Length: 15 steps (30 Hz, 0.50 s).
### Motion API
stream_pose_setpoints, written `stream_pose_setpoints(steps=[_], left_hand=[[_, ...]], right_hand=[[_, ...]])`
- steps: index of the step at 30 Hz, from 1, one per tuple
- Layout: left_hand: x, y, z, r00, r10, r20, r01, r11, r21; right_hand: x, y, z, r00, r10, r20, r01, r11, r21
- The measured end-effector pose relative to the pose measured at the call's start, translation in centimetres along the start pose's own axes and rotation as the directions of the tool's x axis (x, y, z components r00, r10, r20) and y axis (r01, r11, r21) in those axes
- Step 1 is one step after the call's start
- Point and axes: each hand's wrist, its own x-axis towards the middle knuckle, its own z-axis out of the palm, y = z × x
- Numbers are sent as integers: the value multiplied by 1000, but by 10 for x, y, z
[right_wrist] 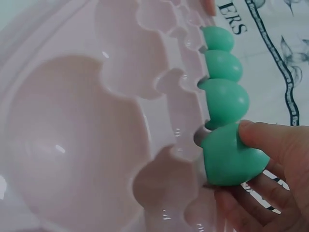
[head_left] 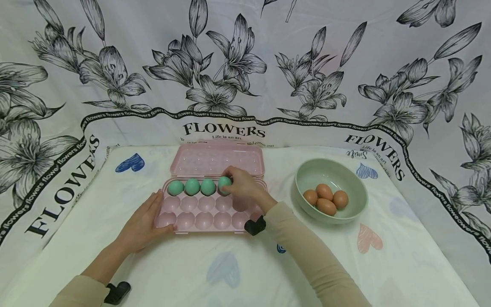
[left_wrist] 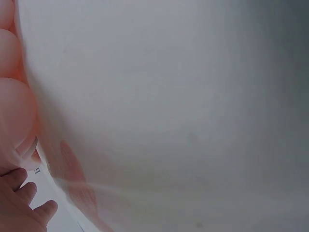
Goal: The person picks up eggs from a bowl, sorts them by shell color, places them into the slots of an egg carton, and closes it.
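A pink egg carton lies with its lid folded back. Three green eggs sit side by side in the left part of its back row. My right hand pinches another green egg between thumb and fingers, at the cup to the right of them; in the right wrist view this egg sits low at its cup. My left hand rests along the carton's left side with fairly straight fingers, its thumb at the front left corner. Spread fingertips of that hand show in the left wrist view.
To the right of the carton stands a pale green bowl with several brown eggs in it. A white cloth with printed hearts covers the table. Behind it hangs a flower-print cloth.
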Motion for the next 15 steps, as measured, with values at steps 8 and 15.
stream_pose_setpoints(steps=[8,15], left_hand=[[0,0,0,1000,-20,17,20,1000,-3],[0,-1,0,1000,-20,18,20,1000,-3]], right_hand=[[1,0,5,1000,13,-12,-14,998,-54],[3,1,6,1000,-2,-23,-1,994,-106]])
